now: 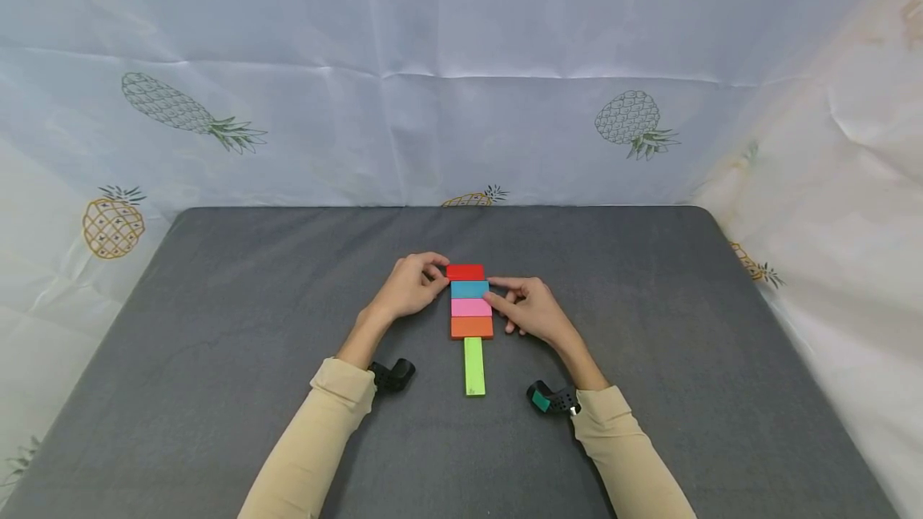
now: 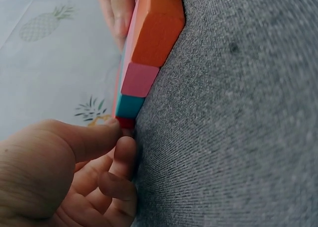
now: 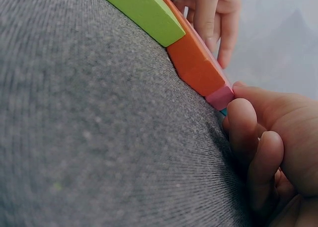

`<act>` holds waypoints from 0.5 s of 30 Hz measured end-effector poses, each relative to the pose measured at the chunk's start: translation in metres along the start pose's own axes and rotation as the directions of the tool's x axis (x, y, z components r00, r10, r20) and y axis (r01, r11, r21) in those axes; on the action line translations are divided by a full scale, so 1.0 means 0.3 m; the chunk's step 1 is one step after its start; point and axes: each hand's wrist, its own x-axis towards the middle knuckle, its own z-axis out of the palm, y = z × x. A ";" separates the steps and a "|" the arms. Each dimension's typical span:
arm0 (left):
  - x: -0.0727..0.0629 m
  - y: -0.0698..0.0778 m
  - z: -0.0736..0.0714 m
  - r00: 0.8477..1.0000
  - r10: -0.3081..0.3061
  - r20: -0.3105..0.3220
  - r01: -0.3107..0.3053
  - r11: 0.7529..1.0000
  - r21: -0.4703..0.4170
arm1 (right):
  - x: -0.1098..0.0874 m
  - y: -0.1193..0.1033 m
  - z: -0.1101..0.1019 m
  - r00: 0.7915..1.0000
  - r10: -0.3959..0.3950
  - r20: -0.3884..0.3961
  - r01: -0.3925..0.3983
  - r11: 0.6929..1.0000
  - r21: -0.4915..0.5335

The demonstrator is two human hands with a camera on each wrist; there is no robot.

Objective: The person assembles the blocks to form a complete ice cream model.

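Note:
Four flat blocks lie stacked edge to edge in a column: a red block (image 1: 465, 271) farthest, then a blue block (image 1: 469, 289), a pink block (image 1: 470, 307) and an orange block (image 1: 472, 327). Below them a lime green block (image 1: 473, 367) lies lengthwise, its end against the orange one. My left hand (image 1: 413, 285) pinches the left end of the red block between thumb and index finger. At the column's right side my right hand (image 1: 532, 307) holds the blue block's end, its thumb close to the pink block. The red block sits slightly left of the blue one.
A dark grey cloth covers the table (image 1: 216, 359). Behind it hangs a pale curtain (image 1: 505, 22) printed with pineapples, which continues along both sides. Each wrist carries a black strap device (image 1: 392, 375).

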 end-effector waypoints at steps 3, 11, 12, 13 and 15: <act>0.002 -0.001 0.004 1.000 0.003 0.001 -0.003 1.000 0.000 | 0.000 0.001 0.000 1.000 -0.010 0.002 0.010 1.000 -0.008; 0.006 -0.001 0.012 1.000 0.006 0.003 -0.006 1.000 0.002 | 0.003 0.001 -0.006 1.000 -0.004 0.007 0.004 1.000 -0.012; 0.006 -0.001 0.013 1.000 0.006 0.004 -0.006 1.000 0.001 | 0.003 0.001 -0.006 1.000 -0.001 0.008 0.001 1.000 -0.012; 0.007 -0.001 0.013 1.000 0.006 0.004 -0.006 1.000 0.001 | 0.002 0.001 -0.006 1.000 0.001 0.008 -0.001 1.000 -0.013; 0.007 0.000 0.013 1.000 0.005 0.005 -0.005 1.000 -0.001 | 0.002 -0.001 -0.006 1.000 0.005 0.009 -0.005 1.000 -0.009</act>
